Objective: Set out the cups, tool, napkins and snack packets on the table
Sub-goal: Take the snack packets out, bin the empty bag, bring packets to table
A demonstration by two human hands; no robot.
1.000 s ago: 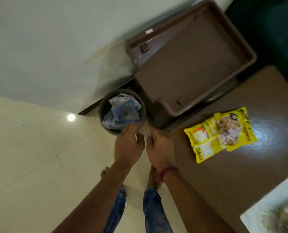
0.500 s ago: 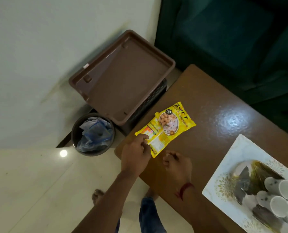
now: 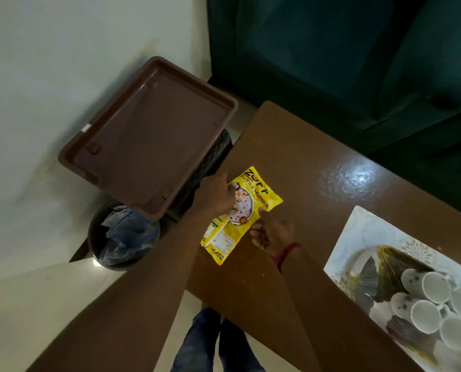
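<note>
- Two hands meet on one yellow snack packet (image 3: 250, 208) near the tabletop's (image 3: 299, 146) left edge.
- Left hand (image 3: 218, 196) covers the packet's upper left side. Its fingers (image 3: 230, 187) curl over the printed front and hold that edge.
- Right hand (image 3: 273, 232) pinches the packet's right edge, thumb on top and the other fingers (image 3: 258, 236) curled beneath. A red thread (image 3: 287, 253) circles that wrist.
- The packet lies slantwise, its "ZOFF" heading pointing away from the person and its lower end reaching the tabletop's edge. I cannot tell whether it is resting on the wood or just lifted off it.
- Several white cups (image 3: 436, 287) lie clustered on their sides on a white patterned tray (image 3: 363, 237) at the tabletop's right, well apart from the packet.
- A brown lid (image 3: 148, 138) stands tilted open over a dark woven basket (image 3: 213, 159) just beside the tabletop's left edge.
- A round dark bin (image 3: 121, 237) with blue plastic inside stands on the pale floor (image 3: 36, 291), partly under the lid's near corner.
- A dark green sofa (image 3: 331, 49) fills the far side beyond the tabletop.
- Legs in blue jeans (image 3: 202, 342) show below, between the two forearms.
</note>
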